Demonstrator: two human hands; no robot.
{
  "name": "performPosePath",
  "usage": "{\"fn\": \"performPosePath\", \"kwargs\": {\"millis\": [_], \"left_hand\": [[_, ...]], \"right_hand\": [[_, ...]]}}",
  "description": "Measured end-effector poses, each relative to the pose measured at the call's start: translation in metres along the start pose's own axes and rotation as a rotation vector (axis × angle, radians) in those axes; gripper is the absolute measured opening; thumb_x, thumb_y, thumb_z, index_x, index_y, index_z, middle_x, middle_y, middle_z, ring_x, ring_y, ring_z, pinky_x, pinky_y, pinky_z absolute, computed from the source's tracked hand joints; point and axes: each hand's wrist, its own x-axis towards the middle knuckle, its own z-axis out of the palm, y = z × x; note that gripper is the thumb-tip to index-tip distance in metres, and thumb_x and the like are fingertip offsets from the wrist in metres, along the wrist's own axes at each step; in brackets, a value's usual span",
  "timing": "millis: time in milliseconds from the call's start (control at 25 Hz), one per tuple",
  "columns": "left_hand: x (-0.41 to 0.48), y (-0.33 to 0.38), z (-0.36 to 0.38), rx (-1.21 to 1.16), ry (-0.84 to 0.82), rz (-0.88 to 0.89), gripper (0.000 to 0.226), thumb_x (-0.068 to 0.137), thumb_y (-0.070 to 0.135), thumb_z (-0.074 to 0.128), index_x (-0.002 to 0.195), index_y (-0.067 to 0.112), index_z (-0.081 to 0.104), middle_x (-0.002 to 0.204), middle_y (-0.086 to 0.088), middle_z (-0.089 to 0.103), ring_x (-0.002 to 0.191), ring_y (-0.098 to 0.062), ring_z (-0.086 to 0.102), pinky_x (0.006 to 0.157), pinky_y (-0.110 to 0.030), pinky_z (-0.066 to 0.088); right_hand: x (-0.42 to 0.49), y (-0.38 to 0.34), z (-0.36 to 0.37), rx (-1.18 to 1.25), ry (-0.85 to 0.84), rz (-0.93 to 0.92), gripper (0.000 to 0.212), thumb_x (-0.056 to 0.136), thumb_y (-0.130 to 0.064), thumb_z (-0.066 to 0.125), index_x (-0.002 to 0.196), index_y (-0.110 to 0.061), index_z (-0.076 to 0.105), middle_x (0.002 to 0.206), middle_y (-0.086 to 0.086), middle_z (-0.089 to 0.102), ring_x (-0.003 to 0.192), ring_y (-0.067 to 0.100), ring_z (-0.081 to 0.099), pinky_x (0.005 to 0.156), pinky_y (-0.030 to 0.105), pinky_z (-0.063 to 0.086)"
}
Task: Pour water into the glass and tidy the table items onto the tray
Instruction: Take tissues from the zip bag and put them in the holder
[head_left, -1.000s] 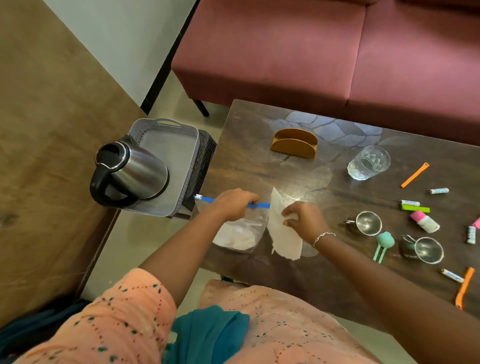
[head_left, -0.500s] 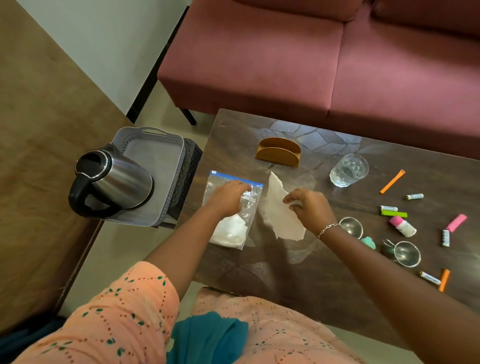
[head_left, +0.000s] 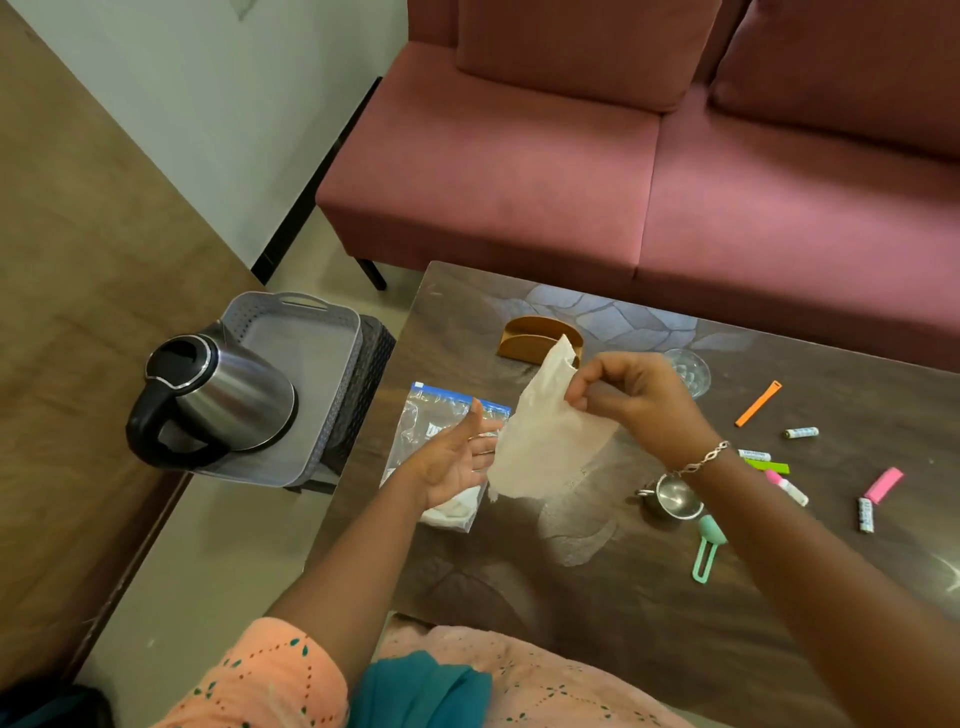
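My right hand (head_left: 631, 397) pinches a white paper napkin (head_left: 543, 441) and holds it lifted above the dark table (head_left: 597, 597). My left hand (head_left: 457, 457) is open, palm up, just left of the napkin's lower edge, over a clear zip bag (head_left: 441, 415) with a blue strip that lies flat on the table. The glass (head_left: 688, 371) stands behind my right hand, partly hidden. A steel kettle (head_left: 218, 400) with a black handle sits on the grey tray (head_left: 311, 353) to the left of the table.
A brown napkin holder (head_left: 530, 340) stands at the table's back. Right of my arm lie a small steel cup (head_left: 672, 499), a teal clip (head_left: 709, 545), orange (head_left: 758, 402) and pink (head_left: 883, 483) clips and several batteries. A maroon sofa (head_left: 649, 182) stands beyond.
My left hand let go of the zip bag, which now lies flat, and opened. My right hand raised the napkin off the table toward the napkin holder.
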Motion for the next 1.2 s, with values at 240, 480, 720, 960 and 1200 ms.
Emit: {"fn": "performPosePath", "kwargs": {"millis": [240,480,720,960,1200], "left_hand": [[-0.01,0.015,0.018,-0.226,-0.016,0.118,0.046,0.081,0.011,0.064,0.125,0.007,0.05,0.115,-0.013,0.06,0.1,-0.026,0.061,0.07,-0.035,0.06],[-0.028,0.035,0.024,0.02,0.162,0.361,0.03,0.083,-0.006,0.057,0.097,0.021,0.053,0.097,-0.009,0.063,0.083,-0.023,0.063,0.057,-0.027,0.058],[-0.038,0.044,0.027,0.156,0.192,0.583,0.032,0.079,-0.015,0.057,0.087,0.016,0.056,0.091,-0.006,0.063,0.086,-0.018,0.062,0.061,-0.026,0.058],[-0.044,0.053,0.028,0.318,0.276,0.629,0.024,0.077,-0.012,0.062,0.084,0.01,0.067,0.081,-0.008,0.064,0.078,-0.018,0.061,0.069,-0.024,0.057],[-0.043,0.056,0.029,0.427,0.36,0.527,0.02,0.081,-0.004,0.063,0.075,0.015,0.064,0.072,-0.003,0.056,0.07,-0.014,0.051,0.065,-0.025,0.05]], "right_hand": [[0.001,0.008,-0.027,0.179,-0.003,0.002,0.031,0.075,0.016,0.059,0.065,-0.013,0.063,0.058,-0.012,0.066,0.06,0.001,0.059,0.061,0.012,0.048],[-0.001,0.027,-0.04,0.087,0.094,0.054,0.036,0.075,0.005,0.066,0.062,-0.028,0.068,0.057,-0.013,0.062,0.056,0.005,0.05,0.055,0.013,0.042],[-0.004,0.023,-0.044,0.031,0.104,0.073,0.037,0.072,0.003,0.07,0.083,-0.032,0.066,0.098,0.006,0.066,0.085,0.019,0.06,0.076,0.031,0.052],[-0.003,0.02,-0.044,-0.202,0.202,-0.001,0.024,0.074,0.0,0.069,0.09,-0.018,0.067,0.084,0.006,0.056,0.075,0.017,0.052,0.064,0.009,0.04],[-0.001,0.014,-0.045,-0.012,0.222,-0.048,0.024,0.077,-0.002,0.067,0.073,-0.025,0.064,0.091,-0.004,0.064,0.087,0.009,0.058,0.073,0.016,0.046]]}}
